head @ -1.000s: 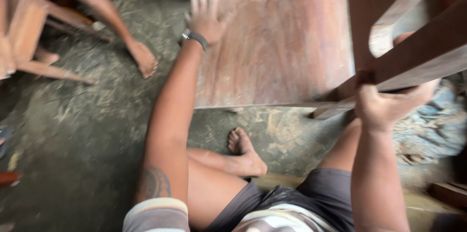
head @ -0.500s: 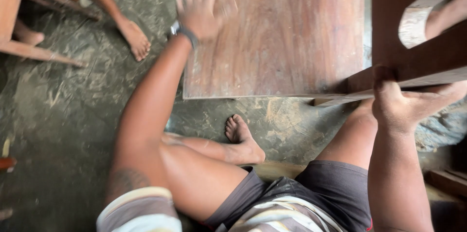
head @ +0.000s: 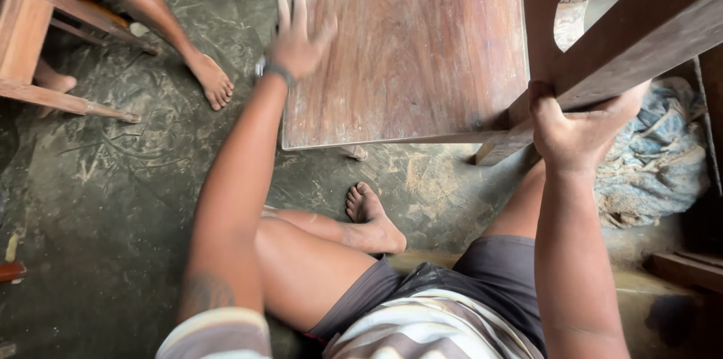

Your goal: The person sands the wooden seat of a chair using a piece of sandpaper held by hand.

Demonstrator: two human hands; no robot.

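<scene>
Left hand: fingers spread, blurred, flat on wooden chair seat above dusty floor. Right hand: fingers wrapped round chair rail, fingertips hidden; chair top cut off.

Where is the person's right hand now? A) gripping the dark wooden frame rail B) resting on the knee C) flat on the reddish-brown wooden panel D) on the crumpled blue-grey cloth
A: the right hand wraps the dark wooden frame rail; the left hand lies on the reddish-brown wooden panel.
</scene>
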